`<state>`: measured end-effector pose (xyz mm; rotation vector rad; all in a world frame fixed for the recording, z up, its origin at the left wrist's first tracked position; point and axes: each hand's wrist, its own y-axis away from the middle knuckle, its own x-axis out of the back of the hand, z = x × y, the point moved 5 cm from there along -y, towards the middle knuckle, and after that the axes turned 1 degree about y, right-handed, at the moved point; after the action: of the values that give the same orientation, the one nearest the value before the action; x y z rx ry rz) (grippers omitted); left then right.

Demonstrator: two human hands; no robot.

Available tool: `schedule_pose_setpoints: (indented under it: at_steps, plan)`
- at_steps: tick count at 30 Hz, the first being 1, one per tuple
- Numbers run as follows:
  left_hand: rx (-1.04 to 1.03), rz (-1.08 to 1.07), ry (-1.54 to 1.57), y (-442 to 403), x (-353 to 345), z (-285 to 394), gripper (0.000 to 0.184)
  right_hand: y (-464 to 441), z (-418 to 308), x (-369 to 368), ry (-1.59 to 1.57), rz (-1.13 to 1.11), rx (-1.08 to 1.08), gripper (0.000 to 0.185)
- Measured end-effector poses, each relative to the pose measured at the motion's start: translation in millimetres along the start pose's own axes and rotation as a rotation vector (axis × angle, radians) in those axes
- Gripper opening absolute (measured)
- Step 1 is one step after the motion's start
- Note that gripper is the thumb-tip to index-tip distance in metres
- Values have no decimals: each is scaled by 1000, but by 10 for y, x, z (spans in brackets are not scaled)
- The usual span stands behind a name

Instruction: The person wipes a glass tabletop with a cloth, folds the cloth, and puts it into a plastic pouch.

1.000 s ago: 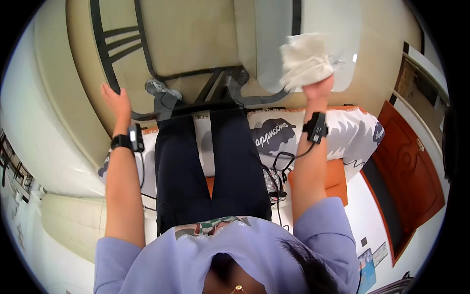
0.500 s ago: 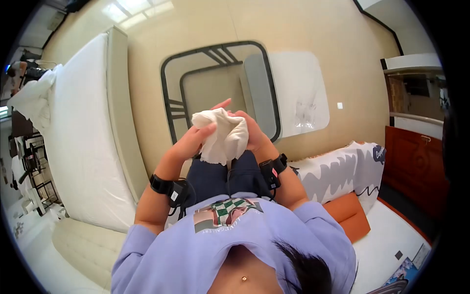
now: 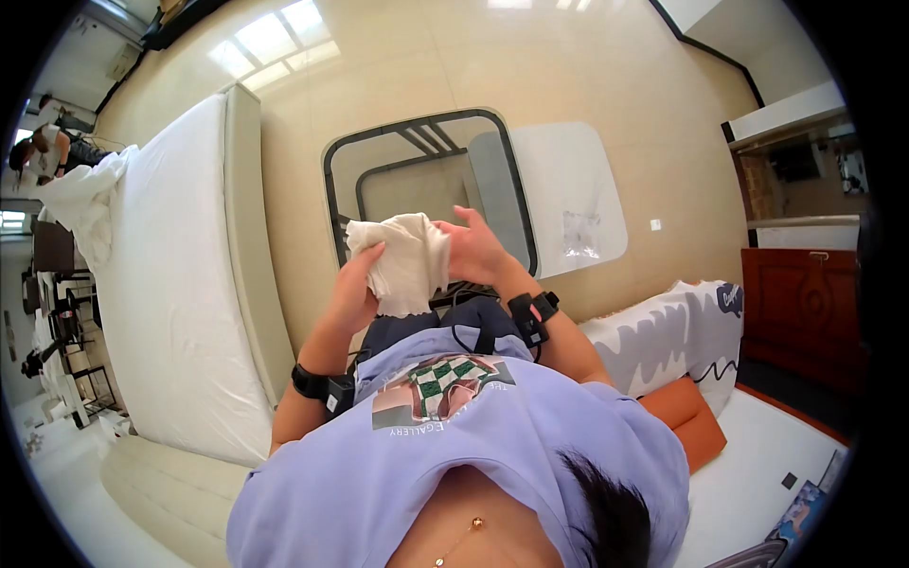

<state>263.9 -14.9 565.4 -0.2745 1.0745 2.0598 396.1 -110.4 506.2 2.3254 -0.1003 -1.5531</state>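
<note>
A folded off-white cloth [image 3: 402,260] with a ragged lower edge is held up in front of my lap. My left hand [image 3: 355,289] grips its left side, thumb on the near face and the other fingers hidden behind. At the right edge, my right hand [image 3: 475,251] holds the cloth loosely. One of its fingers sticks up free while others pass partly behind the fabric. Black straps with small boxes sit on both forearms.
Ahead on the floor stands a dark-framed table [image 3: 511,180] with a pale panel [image 3: 573,189] beside it. A white-covered mattress [image 3: 180,275] lies left. At right are a patterned cover [image 3: 663,331], an orange cushion [image 3: 686,421] and a wooden cabinet [image 3: 800,312]. People [image 3: 57,151] are far left.
The cloth has gone from bunched to flatter and moved slightly left. My right hand has shifted from wrapping it to its right edge, with a finger raised. The view has shifted a little.
</note>
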Motion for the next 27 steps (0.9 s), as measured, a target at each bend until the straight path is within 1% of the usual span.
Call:
schedule_pose_setpoints:
  at_steps: [1, 3, 5, 6, 8, 9, 11, 12, 14, 15, 17, 18, 20, 21, 23, 24, 25, 27]
  plan:
    - [34, -6, 28, 73, -14, 39, 42, 98, 6, 10, -121, -21, -42, 62]
    - [21, -17, 38, 192, -41, 148, 42, 220, 70, 20, -76, -43, -21, 62]
    - [-6, -85, 64, 294, -91, 229, 43, 272, 127, 83, 200, 14, 77, 63]
    - [-5, -85, 68, 300, -46, 232, 43, 255, 145, 62, 200, 16, 75, 63]
    - [-24, -142, 79, 322, 14, 241, 42, 254, 118, 13, 344, 97, 137, 50]
    - [-26, -145, 81, 336, 45, 241, 42, 277, 83, -49, 348, 99, 137, 50]
    - [0, -101, 187, 358, 137, 215, 43, 319, 11, -147, 134, 130, 108, 39]
    - [3, -101, 190, 349, 184, 205, 43, 322, -8, -151, 133, 134, 107, 39]
    - [-2, -218, 237, 307, 249, 178, 49, 325, -108, -114, 213, 196, 220, 36]
    - [1, -217, 240, 267, 329, 124, 49, 325, -121, -96, 211, 200, 217, 36]
    - [-48, -265, 62, 207, 433, 21, 54, 360, -213, -31, 313, 266, 319, 27]
    - [-45, -263, 66, 210, 399, 7, 54, 372, -249, -52, 311, 268, 314, 27]
    - [-196, -238, -248, 193, 273, 56, 60, 465, -465, -144, 562, 420, 444, 11]
    - [-193, -238, -244, 136, 347, 10, 60, 500, -530, -135, 561, 423, 441, 11]
    - [-223, 43, -504, -23, 672, -90, 65, 648, -737, -135, 1291, 696, 489, 13]
    - [-221, 54, -471, -3, 655, -106, 59, 668, -755, -140, 1202, 652, 497, 16]
    - [-216, 51, -470, 4, 643, -104, 59, 684, -782, -106, 1200, 659, 493, 16]
    - [-81, 18, -306, 9, 658, -173, 51, 716, -838, -15, 1236, 694, 442, 17]
